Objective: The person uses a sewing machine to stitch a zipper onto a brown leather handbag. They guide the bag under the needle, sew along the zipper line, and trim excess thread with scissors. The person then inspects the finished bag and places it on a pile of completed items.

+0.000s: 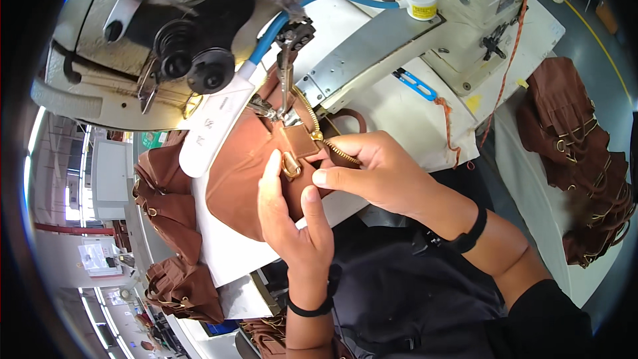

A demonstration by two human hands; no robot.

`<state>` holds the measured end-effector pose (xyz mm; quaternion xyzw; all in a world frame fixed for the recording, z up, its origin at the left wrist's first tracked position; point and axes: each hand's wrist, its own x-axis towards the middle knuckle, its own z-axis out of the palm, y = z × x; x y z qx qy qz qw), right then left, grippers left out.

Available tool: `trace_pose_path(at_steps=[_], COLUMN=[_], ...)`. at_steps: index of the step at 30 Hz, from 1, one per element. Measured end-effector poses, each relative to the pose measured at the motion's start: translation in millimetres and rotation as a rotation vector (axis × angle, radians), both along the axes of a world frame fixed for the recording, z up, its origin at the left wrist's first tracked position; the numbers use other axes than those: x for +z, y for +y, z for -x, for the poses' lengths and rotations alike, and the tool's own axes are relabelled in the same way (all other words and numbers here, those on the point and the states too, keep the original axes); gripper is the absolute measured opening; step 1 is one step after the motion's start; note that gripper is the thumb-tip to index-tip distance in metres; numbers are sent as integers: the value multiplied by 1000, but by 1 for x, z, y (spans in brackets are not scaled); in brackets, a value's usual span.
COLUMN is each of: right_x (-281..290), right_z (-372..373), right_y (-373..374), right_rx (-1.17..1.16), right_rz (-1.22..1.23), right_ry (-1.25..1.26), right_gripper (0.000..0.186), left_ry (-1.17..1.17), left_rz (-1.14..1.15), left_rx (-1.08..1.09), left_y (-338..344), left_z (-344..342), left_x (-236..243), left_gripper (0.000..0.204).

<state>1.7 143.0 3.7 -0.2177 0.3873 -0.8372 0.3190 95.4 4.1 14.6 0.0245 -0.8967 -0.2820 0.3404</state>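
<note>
A brown bag piece (pixel 240 183) lies under the presser foot (pixel 288 117) of a sewing machine. A brass zipper (pixel 341 153) curves along its far right edge, beside a small stitched leather tab (pixel 300 139) and a brass ring (pixel 290 165). My right hand (pixel 372 169) pinches the bag's edge just below the zipper, thumb on top. My left hand (pixel 292 223) rests against the bag on the near side, fingers stretched and thumb apart, with the ring close to its fingertips. Part of the bag is hidden beneath both hands.
Blue thread snips (pixel 416 84) on an orange cord lie on the table right of the machine bed (pixel 359 43). Finished-looking brown bags are heaped at the right (pixel 575 153) and stacked at the left (pixel 169 199). A white guard arm (pixel 211 129) hangs over the work's left side.
</note>
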Motion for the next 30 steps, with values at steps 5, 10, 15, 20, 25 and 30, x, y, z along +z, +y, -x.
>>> trace_pose_path(at_steps=[5, 10, 15, 20, 25, 30], right_x=[10, 3, 8, -4, -4, -8], right_z=[-2, -4, -6, -1, -4, -1], right_y=[-1, -6, -7, -8, -7, -1], right_rx=[-29, -263, -266, -88, -46, 35], right_rz=[-10, -183, -120, -36, 25, -85], right_ry=[-88, -167, -268, -113, -90, -56], right_gripper=[21, 58, 60, 30, 36, 40], left_ry=[-31, 58, 23, -28, 78, 50], left_rz=[-182, -98, -151, -29, -88, -185], left_rx=[68, 86, 108, 121, 39, -32], left_y=[10, 10, 12, 9, 0, -1], left_z=[1, 13, 13, 13, 17, 16], left_x=[11, 7, 11, 6, -16, -18], left_gripper=[38, 36, 38, 29, 30, 32])
